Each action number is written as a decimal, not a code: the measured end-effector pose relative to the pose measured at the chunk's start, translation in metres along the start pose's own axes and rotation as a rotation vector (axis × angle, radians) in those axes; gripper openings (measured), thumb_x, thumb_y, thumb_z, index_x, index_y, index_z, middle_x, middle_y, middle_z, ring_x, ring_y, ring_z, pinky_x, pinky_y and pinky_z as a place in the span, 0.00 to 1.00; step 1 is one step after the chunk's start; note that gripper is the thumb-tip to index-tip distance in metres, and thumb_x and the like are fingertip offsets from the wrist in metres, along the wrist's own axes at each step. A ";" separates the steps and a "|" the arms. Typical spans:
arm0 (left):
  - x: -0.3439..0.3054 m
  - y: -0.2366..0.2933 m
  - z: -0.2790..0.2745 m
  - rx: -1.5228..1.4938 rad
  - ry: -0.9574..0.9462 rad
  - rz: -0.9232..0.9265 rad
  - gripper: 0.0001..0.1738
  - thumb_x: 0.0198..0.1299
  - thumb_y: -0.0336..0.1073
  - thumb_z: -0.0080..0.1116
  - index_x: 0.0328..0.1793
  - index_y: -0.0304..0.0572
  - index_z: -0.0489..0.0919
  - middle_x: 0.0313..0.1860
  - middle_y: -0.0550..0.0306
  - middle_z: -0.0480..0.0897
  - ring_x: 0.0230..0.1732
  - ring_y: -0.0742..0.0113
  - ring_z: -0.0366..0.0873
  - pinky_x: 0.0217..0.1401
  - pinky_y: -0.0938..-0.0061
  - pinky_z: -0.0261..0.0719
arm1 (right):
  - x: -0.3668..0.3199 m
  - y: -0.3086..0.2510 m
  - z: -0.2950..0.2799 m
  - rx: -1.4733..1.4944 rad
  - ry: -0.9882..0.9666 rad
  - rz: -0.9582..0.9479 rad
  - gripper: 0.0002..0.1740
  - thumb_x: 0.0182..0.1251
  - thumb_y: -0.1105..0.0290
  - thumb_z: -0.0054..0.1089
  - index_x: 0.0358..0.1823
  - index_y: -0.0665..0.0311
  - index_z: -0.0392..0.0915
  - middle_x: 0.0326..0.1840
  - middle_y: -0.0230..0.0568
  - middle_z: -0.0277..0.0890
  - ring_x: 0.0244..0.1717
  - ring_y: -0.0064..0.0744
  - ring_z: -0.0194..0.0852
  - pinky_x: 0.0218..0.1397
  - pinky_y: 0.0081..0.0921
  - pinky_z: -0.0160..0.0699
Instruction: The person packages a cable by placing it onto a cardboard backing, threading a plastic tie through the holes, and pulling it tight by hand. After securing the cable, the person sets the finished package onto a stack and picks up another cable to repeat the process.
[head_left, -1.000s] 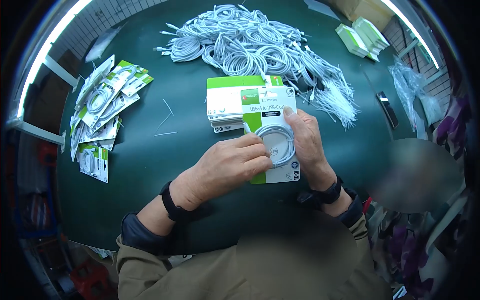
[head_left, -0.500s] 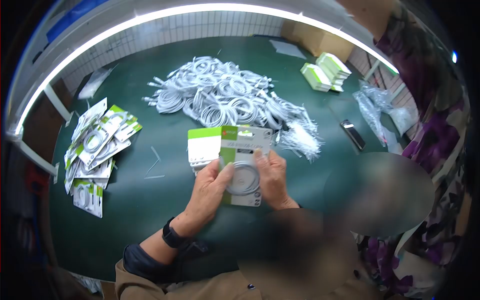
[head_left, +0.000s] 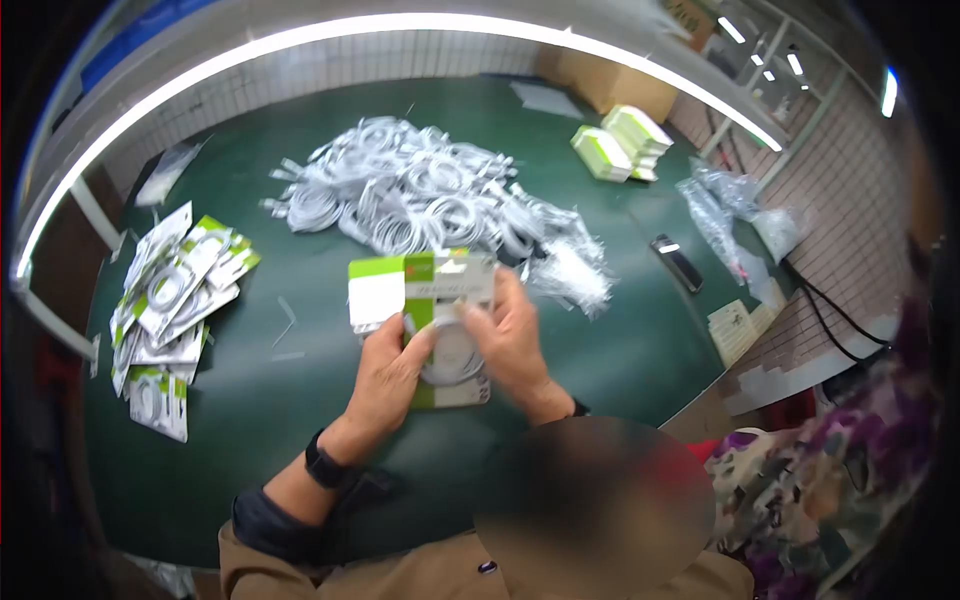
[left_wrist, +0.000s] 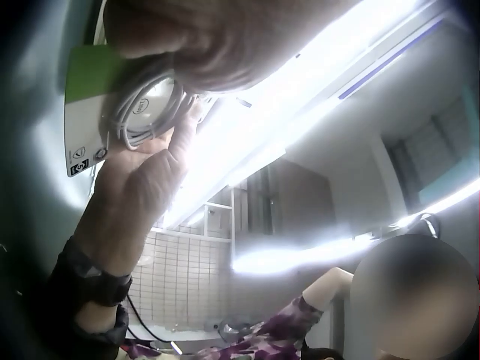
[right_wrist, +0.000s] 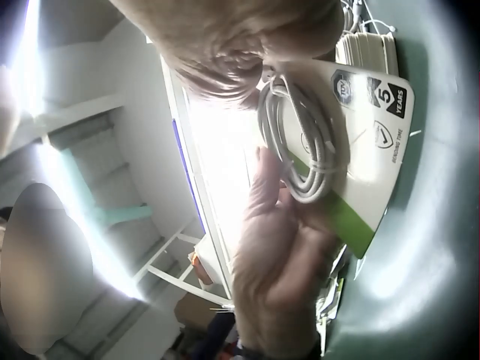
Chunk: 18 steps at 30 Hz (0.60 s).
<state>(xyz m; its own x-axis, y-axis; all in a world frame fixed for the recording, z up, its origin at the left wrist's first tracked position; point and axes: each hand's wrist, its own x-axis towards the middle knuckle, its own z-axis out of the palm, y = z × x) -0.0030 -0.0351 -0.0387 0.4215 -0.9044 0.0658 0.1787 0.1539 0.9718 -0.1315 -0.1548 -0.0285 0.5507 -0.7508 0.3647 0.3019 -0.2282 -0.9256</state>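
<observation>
Both hands hold a white and green retail card (head_left: 470,394) upright over the table, with a coiled white cable (head_left: 455,358) on its front. My left hand (head_left: 383,378) grips the left edge, its thumb on the front beside the coil. On the right side my right hand (head_left: 517,345) grips the card, thumb across the front near the coil's top. A tie binds the cable coil (right_wrist: 311,161) in the right wrist view. Just behind the held card lies a stack of similar cards (head_left: 376,297), partly hidden by it.
A large heap of coiled white cables (head_left: 400,190) lies at the back, with loose white ties (head_left: 575,270) at its right end. Finished-looking carded cables (head_left: 175,290) pile up at left. Green-white boxes (head_left: 625,145), a phone (head_left: 677,263) and plastic bags (head_left: 725,225) lie right.
My left hand has shifted from fingers over the coil to a grip on the card's left edge, thumb in front. The head view has tilted up and turned right.
</observation>
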 end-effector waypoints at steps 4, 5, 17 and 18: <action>0.000 -0.003 -0.009 0.016 -0.045 -0.024 0.16 0.78 0.30 0.57 0.66 0.28 0.79 0.54 0.53 0.88 0.52 0.72 0.84 0.58 0.72 0.83 | 0.000 -0.003 -0.011 -0.558 0.151 -0.314 0.47 0.60 0.70 0.81 0.80 0.63 0.66 0.74 0.51 0.69 0.67 0.42 0.73 0.65 0.37 0.76; 0.001 -0.002 -0.009 0.003 -0.067 -0.033 0.17 0.78 0.28 0.57 0.68 0.29 0.78 0.57 0.53 0.87 0.54 0.71 0.84 0.61 0.71 0.83 | -0.001 -0.014 -0.011 -0.768 0.149 -0.469 0.40 0.58 0.71 0.81 0.74 0.62 0.74 0.71 0.48 0.72 0.63 0.43 0.74 0.63 0.38 0.76; 0.003 -0.010 -0.016 0.210 -0.130 -0.050 0.18 0.75 0.24 0.56 0.69 0.29 0.78 0.59 0.56 0.86 0.57 0.74 0.82 0.64 0.72 0.84 | 0.000 -0.014 -0.016 -0.855 -0.252 -0.548 0.15 0.58 0.77 0.76 0.47 0.59 0.88 0.43 0.35 0.87 0.43 0.43 0.81 0.46 0.39 0.78; 0.002 -0.012 -0.015 0.218 -0.102 -0.031 0.18 0.74 0.24 0.57 0.68 0.28 0.79 0.57 0.55 0.87 0.56 0.74 0.82 0.63 0.72 0.83 | 0.001 -0.016 -0.015 -0.872 -0.261 -0.567 0.15 0.58 0.78 0.76 0.47 0.60 0.88 0.42 0.35 0.87 0.43 0.44 0.82 0.45 0.39 0.78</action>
<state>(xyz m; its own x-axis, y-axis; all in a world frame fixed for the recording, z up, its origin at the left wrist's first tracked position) 0.0089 -0.0329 -0.0531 0.3245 -0.9447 0.0473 -0.0108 0.0463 0.9989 -0.1473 -0.1613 -0.0147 0.6851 -0.2645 0.6787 -0.0378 -0.9434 -0.3295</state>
